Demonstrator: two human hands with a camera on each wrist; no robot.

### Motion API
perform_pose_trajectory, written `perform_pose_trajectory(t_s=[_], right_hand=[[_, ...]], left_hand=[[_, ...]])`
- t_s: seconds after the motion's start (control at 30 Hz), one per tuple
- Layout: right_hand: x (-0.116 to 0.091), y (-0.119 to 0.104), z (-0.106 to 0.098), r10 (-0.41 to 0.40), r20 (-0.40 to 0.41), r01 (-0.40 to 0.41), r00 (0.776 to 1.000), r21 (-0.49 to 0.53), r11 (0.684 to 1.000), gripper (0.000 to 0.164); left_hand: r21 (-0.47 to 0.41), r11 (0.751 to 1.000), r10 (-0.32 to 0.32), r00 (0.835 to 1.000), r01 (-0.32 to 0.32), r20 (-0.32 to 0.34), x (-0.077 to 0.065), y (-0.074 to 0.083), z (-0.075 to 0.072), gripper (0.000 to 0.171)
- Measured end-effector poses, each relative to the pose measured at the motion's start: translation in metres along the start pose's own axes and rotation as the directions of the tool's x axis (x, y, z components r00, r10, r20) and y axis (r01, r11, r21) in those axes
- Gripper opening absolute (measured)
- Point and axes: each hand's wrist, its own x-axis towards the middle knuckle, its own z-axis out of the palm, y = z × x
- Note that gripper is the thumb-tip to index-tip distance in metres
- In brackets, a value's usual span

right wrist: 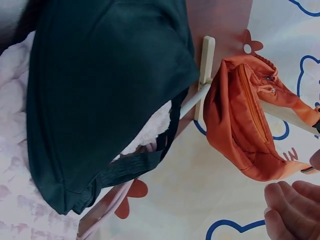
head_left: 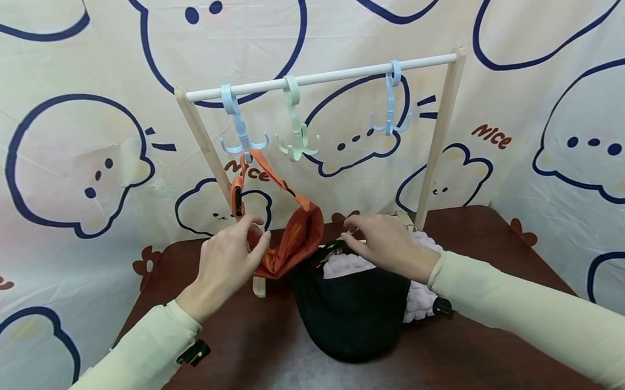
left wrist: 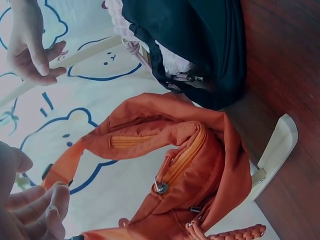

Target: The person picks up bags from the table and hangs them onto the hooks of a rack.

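An orange waist bag (head_left: 296, 241) hangs by its strap from the left blue hook hanger (head_left: 242, 131). My left hand (head_left: 232, 252) is close in front of the bag's left side, fingers loosely bent; in the left wrist view its fingertips overlap the strap (left wrist: 70, 160). A black bag (head_left: 353, 314) rests on the table, leaning against a fluffy pale lilac bag (head_left: 421, 294) behind it. Over the top of these two hovers my right hand (head_left: 383, 241), its fingers relaxed and nothing between them. The right wrist view shows its fingertips (right wrist: 285, 200) apart from the bags.
A wooden rack with a white bar (head_left: 334, 76) stands on the brown table (head_left: 235, 358). A green hook hanger (head_left: 294, 124) and another blue hook hanger (head_left: 390, 103) hang from the bar. Behind is a patterned cloth (head_left: 73, 163).
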Motion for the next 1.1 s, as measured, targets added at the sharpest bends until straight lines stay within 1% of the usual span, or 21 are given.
perform_pose_trajectory(t_s=[0.13, 0.3, 0.47, 0.63, 0.77, 0.9, 1.0, 1.1], right_hand=[[-0.004, 0.003, -0.001, -0.011, -0.003, 0.011, 1.0, -0.012, 1.0, 0.019], [-0.01, 0.007, 0.001, -0.015, 0.011, 0.015, 1.0, -0.002, 1.0, 0.018], [-0.014, 0.012, 0.001, 0.002, 0.038, -0.003, 0.999, 0.003, 1.0, 0.017], [-0.018, 0.017, 0.002, 0.021, 0.063, -0.021, 0.998, 0.003, 1.0, 0.021], [-0.021, 0.022, 0.002, 0.024, 0.058, -0.023, 0.998, -0.027, 0.999, 0.023], [-0.023, 0.025, 0.003, 0.028, 0.053, -0.024, 0.998, -0.072, 0.997, 0.023], [-0.023, 0.027, 0.003, 0.035, 0.06, -0.031, 0.998, -0.074, 0.997, 0.022], [-0.024, 0.03, 0.003, 0.058, 0.072, -0.054, 0.996, -0.058, 0.997, 0.024]], left_hand=[[-0.006, 1.0, -0.005, 1.0, 0.005, 0.029, -0.002, 0.001, 0.003, 0.023], [-0.008, 1.0, -0.007, 0.999, 0.007, 0.054, -0.005, 0.002, 0.008, 0.022], [0.001, 1.0, 0.001, 0.998, -0.001, 0.059, -0.006, 0.004, 0.012, 0.021], [0.001, 1.0, 0.008, 0.997, -0.008, 0.079, -0.006, 0.006, 0.015, 0.021], [-0.01, 1.0, 0.003, 0.995, -0.002, 0.103, -0.008, 0.007, 0.019, 0.02], [-0.017, 1.0, 0.0, 0.994, 0.002, 0.113, -0.011, 0.008, 0.023, 0.022], [-0.024, 1.0, 0.003, 0.992, 0.0, 0.123, -0.012, 0.008, 0.026, 0.025], [-0.025, 1.0, 0.009, 0.992, -0.006, 0.125, -0.014, 0.007, 0.029, 0.026]])
